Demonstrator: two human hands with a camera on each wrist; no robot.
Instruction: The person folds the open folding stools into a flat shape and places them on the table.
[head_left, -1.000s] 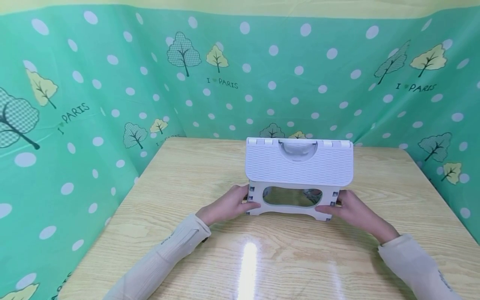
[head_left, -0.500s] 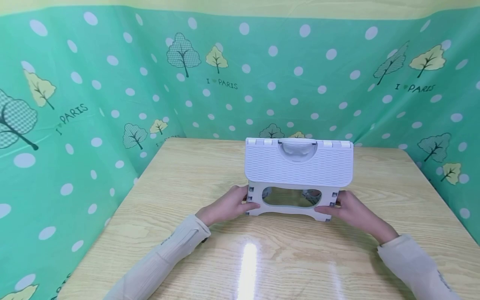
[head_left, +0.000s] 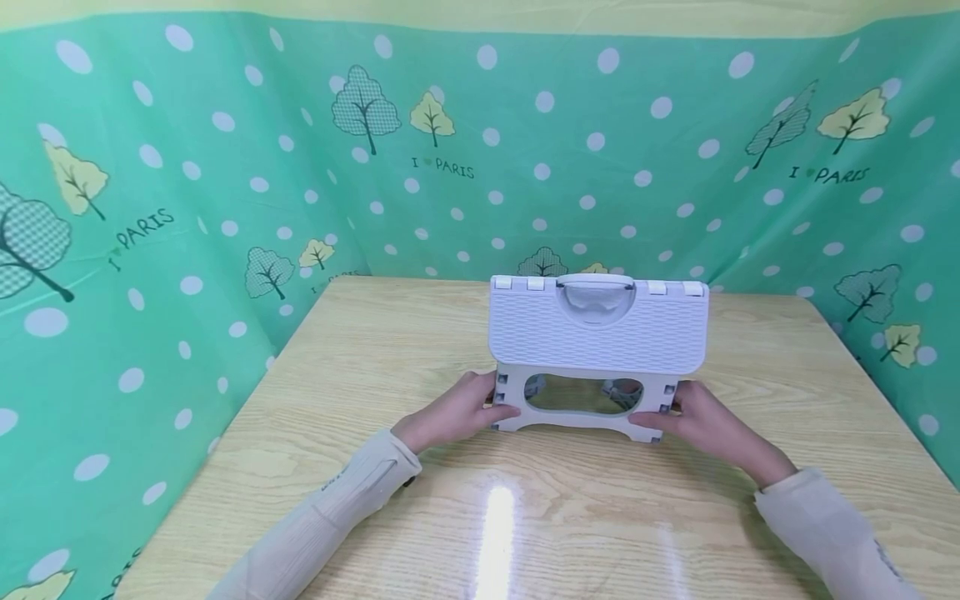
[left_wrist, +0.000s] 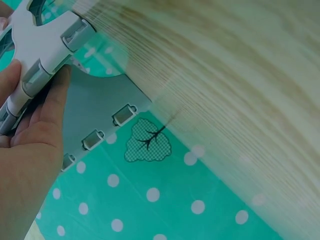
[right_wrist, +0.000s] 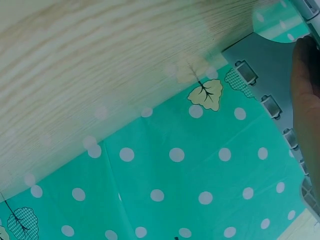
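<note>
Out on the far half of the worktop [head_left: 360,350] was a pale folding stool [head_left: 600,348], its textured seat angled toward the person. Both hands had hold of it: the left hand [head_left: 465,406] and right hand [head_left: 702,417] gripped opposite sides of the leg frame, thumbs across the front. The left wrist camera caught fingers tucked behind the frame, and a grey slotted panel [left_wrist: 97,112] hidden from the head view; the right wrist camera cut off that hand's thumb.
</note>
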